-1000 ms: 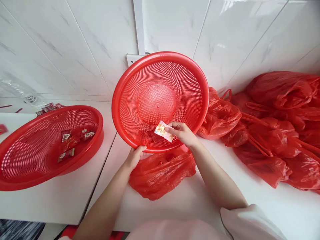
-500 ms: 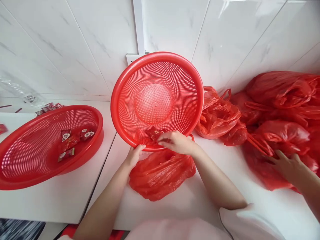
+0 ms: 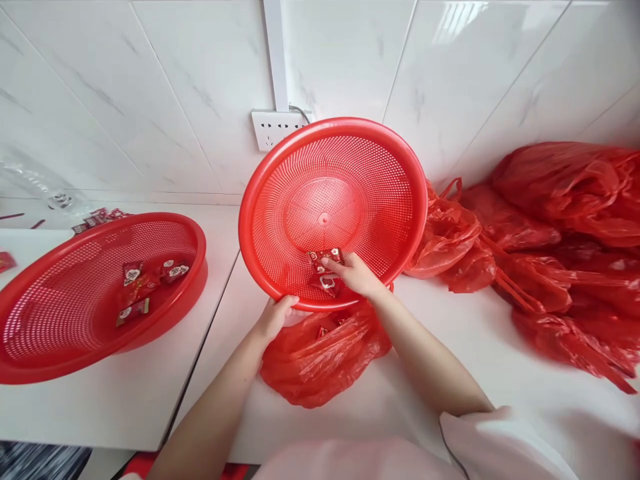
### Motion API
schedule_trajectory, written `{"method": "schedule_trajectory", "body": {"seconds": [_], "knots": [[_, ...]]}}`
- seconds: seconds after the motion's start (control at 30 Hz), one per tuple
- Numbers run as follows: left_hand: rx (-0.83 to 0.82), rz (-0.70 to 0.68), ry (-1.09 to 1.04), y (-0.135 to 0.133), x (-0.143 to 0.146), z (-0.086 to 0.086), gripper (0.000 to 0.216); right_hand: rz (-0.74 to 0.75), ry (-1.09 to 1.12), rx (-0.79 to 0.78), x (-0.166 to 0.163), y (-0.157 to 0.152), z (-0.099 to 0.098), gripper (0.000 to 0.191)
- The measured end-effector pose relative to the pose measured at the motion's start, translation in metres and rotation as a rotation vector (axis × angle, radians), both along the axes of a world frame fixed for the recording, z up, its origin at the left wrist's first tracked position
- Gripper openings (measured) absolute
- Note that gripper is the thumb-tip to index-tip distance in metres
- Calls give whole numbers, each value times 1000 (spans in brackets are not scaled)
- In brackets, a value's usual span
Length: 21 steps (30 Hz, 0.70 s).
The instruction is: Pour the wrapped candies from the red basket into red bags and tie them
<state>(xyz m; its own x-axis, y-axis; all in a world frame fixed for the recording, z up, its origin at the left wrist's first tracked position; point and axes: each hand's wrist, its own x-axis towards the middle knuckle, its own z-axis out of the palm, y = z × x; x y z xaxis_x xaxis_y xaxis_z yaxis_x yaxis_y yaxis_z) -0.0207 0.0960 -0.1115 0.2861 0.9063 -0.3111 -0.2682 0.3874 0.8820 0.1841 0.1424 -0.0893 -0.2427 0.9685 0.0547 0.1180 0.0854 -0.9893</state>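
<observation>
A red plastic colander [image 3: 375, 173] is tilted toward me over a red plastic bag [image 3: 320, 370] on the table. My left hand [image 3: 277, 317] grips its lower left rim, with the thumb over the edge. Inside the colander, my right hand [image 3: 358, 275] is closed with its thumb on a small red snack packet [image 3: 317, 259]. Another red packet [image 3: 327, 286] lies just below, near the colander's lower rim. Some red packets [image 3: 324, 331] show in the mouth of the bag.
To the left, another red colander [image 3: 55, 307] holds several snack packets [image 3: 139, 283]. More packets [image 3: 100, 217] and a clear plastic bottle [image 3: 57, 193] lie behind it. Filled red bags [image 3: 575, 180] are heaped on the right. A power strip [image 3: 270, 127] is on the tiled wall.
The colander sits farther right and lower in view, and my right hand has raised a packet from its bottom. Another person's hand at the right has left view, and the bags there have shifted.
</observation>
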Motion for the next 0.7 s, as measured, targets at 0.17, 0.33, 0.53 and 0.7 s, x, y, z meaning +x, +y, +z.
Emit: {"method": "schedule_trajectory", "body": {"seconds": [0.17, 0.33, 0.53, 0.7], "knots": [[71, 49, 13, 5, -6, -5, 28, 76, 285, -193, 5, 4, 1, 37], [103, 59, 13, 9, -11, -9, 29, 74, 141, -107, 14, 1, 9, 37], [104, 86, 52, 9, -14, -5, 27, 281, -159, 118, 26, -9, 30, 27], [90, 95, 41, 8, -15, -2, 26, 228, -151, 82, 25, -11, 28, 29]]}}
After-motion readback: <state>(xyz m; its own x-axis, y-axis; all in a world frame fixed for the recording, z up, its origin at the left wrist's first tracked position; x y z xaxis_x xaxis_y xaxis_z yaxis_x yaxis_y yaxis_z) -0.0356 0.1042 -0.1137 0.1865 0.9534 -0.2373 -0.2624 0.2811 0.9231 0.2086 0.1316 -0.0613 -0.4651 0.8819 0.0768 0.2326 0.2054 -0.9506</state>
